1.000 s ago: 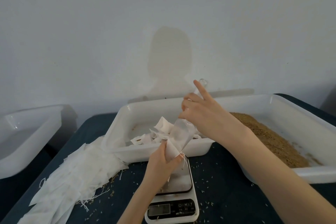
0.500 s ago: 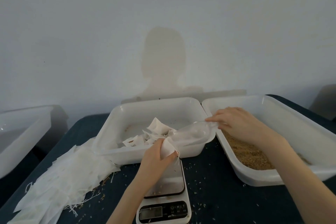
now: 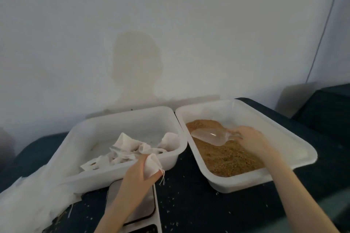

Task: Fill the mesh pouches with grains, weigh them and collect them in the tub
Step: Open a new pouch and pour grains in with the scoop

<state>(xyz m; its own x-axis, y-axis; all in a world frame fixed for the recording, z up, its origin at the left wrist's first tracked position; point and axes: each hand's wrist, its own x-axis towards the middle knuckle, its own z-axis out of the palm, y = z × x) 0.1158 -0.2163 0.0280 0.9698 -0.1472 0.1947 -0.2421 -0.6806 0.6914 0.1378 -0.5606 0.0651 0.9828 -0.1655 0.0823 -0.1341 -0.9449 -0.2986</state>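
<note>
My left hand (image 3: 137, 173) grips a white mesh pouch (image 3: 151, 163) above the kitchen scale (image 3: 145, 208), just in front of the left tub. That white tub (image 3: 170, 159) holds several filled pouches (image 3: 123, 151). My right hand (image 3: 248, 137) holds a clear plastic scoop (image 3: 207, 136) by its handle, lying low over the brown grains (image 3: 227, 159) inside the right white tub (image 3: 295, 149). The scoop's mouth points left toward the far grain heap.
A stack of empty white pouches (image 3: 28, 195) lies at the left on the dark table (image 3: 198, 204). Loose grains are scattered over the table around the scale. A wall stands close behind both tubs. A dark object (image 3: 325, 108) sits at the far right.
My right hand has carried the scoop away from the pouch, rightward into the grain tub. My left hand still holds the pouch over the scale. The view has shifted right.
</note>
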